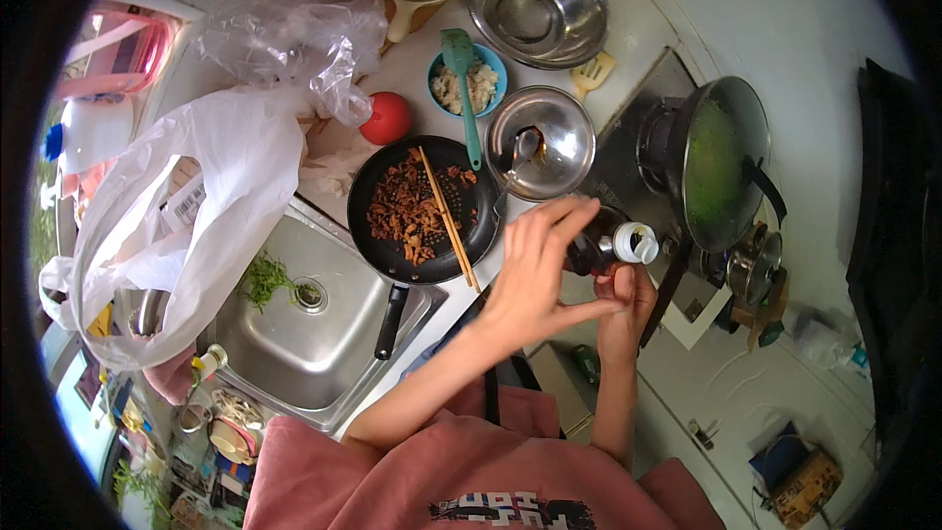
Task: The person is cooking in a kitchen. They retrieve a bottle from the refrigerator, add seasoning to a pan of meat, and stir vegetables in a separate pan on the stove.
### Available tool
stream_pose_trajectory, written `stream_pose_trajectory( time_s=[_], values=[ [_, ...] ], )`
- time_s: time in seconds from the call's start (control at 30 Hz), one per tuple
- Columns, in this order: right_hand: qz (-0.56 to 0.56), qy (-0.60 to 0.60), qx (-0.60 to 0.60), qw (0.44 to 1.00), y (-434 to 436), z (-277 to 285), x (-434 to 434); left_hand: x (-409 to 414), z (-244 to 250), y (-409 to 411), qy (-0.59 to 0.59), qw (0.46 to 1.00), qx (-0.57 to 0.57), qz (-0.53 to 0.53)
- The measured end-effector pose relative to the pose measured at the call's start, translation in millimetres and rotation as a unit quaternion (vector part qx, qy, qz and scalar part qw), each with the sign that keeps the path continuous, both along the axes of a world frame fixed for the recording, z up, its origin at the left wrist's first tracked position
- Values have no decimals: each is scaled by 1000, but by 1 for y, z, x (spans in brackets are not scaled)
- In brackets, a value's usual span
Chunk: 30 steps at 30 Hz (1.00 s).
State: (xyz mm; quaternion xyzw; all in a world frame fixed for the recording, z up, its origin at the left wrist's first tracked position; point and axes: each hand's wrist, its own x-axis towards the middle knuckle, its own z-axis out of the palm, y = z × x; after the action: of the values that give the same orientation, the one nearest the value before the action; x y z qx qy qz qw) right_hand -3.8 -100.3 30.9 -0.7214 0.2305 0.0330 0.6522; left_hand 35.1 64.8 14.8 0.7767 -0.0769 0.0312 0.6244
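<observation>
My right hand (622, 302) grips a dark bottle (589, 239), its fingers below the neck. The white flip cap (636, 243) is raised and points right. My left hand (536, 254) hovers close beside the bottle, fingers and thumb spread, and hides part of the bottle's body. Whether it touches the bottle is hard to tell. Just beyond the hands sits a steel bowl (567, 140) with a spoon (524, 151) and a little dark liquid. To its left, a black frying pan (360, 235) contains browned meat pieces (401, 213), with wooden chopsticks (444, 210) laid across it.
A turquoise bowl of rice (460, 92) carries a green spatula (458, 51). Behind it stands a larger steel basin (541, 7). A lidded wok (717, 162) is on the stove at right. At left are a sink (294, 353) with greens (265, 280) and a white plastic bag (243, 140).
</observation>
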Motion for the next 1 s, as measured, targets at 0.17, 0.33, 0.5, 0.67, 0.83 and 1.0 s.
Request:
stream_pose_trajectory(
  time_s=[0.17, 0.33, 0.5, 0.67, 0.83, 1.0],
  values=[
    [29, -39, 38, 998, 14, 57, -8, 7, 9, 23, -50, 989, -92, -108],
    [181, -160, -14, 970, 27, 123, -5, -2, 62, 41, -143, 975, -139, -94],
    [229, -159, 141, 950, 46, 180, -20, -24, 126, 54, -234, 958, -162, 33],
    [213, -163, 171, 948, 42, 195, -32, -38, 160, 62, -267, 948, -158, 66],
    [219, -136, 44, 965, 45, 216, -45, -61, 167, 73, -271, 949, -152, 61],
    [158, -221, 6, 962, 57, 232, -53, -69, 160, 71, -247, 957, -145, 51]
  ],
)
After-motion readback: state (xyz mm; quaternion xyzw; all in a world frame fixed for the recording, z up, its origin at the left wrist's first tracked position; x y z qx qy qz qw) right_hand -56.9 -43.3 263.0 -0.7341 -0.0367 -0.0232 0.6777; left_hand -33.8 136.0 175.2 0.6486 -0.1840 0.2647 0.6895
